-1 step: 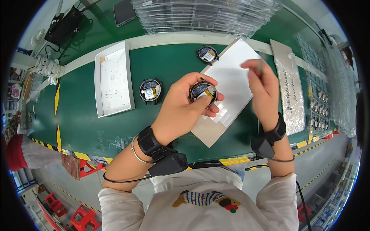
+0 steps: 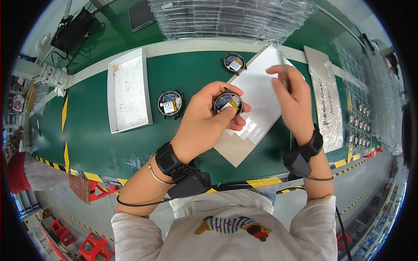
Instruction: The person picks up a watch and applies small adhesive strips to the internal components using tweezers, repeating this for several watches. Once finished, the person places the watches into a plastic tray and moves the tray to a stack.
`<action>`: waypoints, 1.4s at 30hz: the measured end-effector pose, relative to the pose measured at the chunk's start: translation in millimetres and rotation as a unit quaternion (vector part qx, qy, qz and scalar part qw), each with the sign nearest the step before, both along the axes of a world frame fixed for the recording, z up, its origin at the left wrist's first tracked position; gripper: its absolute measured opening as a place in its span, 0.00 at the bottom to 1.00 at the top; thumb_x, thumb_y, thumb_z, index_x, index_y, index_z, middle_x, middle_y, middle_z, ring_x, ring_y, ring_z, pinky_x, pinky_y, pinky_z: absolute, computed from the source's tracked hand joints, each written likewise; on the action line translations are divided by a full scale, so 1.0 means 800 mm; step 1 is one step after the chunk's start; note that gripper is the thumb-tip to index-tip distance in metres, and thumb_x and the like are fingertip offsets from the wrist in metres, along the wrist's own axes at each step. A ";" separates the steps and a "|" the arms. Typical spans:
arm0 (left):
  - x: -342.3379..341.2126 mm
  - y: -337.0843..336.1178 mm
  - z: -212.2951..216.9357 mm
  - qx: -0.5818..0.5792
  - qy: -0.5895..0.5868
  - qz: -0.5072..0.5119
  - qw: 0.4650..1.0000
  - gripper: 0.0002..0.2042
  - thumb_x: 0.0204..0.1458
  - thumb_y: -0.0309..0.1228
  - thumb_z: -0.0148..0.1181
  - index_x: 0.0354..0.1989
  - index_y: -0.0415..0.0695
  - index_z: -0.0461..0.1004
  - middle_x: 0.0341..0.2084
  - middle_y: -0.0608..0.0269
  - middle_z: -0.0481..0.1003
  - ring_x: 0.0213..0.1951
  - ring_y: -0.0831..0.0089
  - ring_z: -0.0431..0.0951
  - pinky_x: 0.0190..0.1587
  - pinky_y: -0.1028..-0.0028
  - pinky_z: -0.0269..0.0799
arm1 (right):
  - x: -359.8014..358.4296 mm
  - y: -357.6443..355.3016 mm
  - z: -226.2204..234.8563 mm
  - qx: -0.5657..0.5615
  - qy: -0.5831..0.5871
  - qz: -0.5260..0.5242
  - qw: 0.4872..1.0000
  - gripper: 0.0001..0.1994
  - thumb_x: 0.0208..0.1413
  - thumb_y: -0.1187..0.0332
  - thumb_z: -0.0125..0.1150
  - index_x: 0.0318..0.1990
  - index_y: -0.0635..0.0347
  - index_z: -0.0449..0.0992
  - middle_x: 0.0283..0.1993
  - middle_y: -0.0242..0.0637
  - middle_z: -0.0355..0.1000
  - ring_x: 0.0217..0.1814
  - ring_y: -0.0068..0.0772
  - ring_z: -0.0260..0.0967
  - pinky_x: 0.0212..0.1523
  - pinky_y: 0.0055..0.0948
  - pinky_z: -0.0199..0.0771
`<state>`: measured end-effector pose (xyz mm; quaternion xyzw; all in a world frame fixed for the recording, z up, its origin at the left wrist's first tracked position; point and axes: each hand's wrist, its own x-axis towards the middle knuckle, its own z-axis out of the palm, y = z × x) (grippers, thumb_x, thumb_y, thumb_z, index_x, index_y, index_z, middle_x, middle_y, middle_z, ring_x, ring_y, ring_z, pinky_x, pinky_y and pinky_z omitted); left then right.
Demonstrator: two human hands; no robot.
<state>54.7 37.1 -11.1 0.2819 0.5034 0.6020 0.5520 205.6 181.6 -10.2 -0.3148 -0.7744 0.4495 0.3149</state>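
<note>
My left hand (image 2: 204, 117) is closed round an opened round watch case (image 2: 227, 104), its thumb on the inside. A blue circuit board, a white-labelled part and yellow tape show in the case. My right hand (image 2: 294, 89) is raised over the white sheets, fingers curled, thumb and index tip slightly apart. A blurred, thin greyish thing seems to be among its fingers, too unclear to name. Two similar opened watch cases lie on the green table: one (image 2: 170, 103) left of my left hand, another (image 2: 234, 63) farther back beside the sheets.
White sheets (image 2: 257, 95) lie on a grey board under my hands. A shallow white box (image 2: 128, 93) stands at left. On the right are a plastic-wrapped board (image 2: 325, 104) and clear trays (image 2: 357, 100) of small parts. Stacked clear trays (image 2: 230, 19) are at the back.
My right hand has shifted slightly left, its fingers curling a little differently. The watch case in my left hand has moved slightly left and tilted a little.
</note>
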 end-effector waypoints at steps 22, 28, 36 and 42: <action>0.011 0.010 -0.004 0.113 0.061 0.085 0.988 0.15 0.51 0.22 0.55 0.47 0.35 0.64 0.42 0.52 0.70 0.40 0.65 0.76 0.41 0.71 0.74 | -0.009 -0.052 0.026 0.173 -0.082 0.055 0.980 0.19 0.40 0.66 0.66 0.40 0.66 0.73 0.32 0.36 0.67 0.29 0.25 0.63 0.32 0.22 0.64; 0.004 0.012 -0.004 -0.027 -0.023 -0.023 0.999 0.13 0.55 0.22 0.47 0.49 0.38 0.64 0.40 0.53 0.73 0.37 0.70 0.77 0.39 0.76 0.76 | 0.030 -0.037 -0.003 -0.026 0.044 0.038 0.998 0.10 0.54 0.70 0.54 0.42 0.67 0.72 0.32 0.30 0.65 0.27 0.15 0.59 0.28 0.17 0.60; 0.002 0.009 -0.020 -0.059 0.013 -0.003 0.998 0.12 0.54 0.22 0.47 0.48 0.38 0.64 0.33 0.56 0.73 0.31 0.72 0.78 0.33 0.78 0.77 | 0.032 -0.044 -0.009 -0.425 0.055 0.077 0.900 0.05 0.58 0.74 0.50 0.39 0.66 0.70 0.33 0.31 0.68 0.32 0.20 0.68 0.35 0.19 0.69; 0.001 0.007 -0.021 -0.049 0.014 -0.007 0.999 0.12 0.54 0.23 0.48 0.47 0.38 0.65 0.33 0.57 0.73 0.30 0.74 0.78 0.31 0.80 0.76 | 0.028 -0.042 -0.020 -0.334 0.011 0.153 0.930 0.07 0.52 0.81 0.55 0.38 0.66 0.69 0.36 0.35 0.71 0.36 0.25 0.72 0.41 0.21 0.72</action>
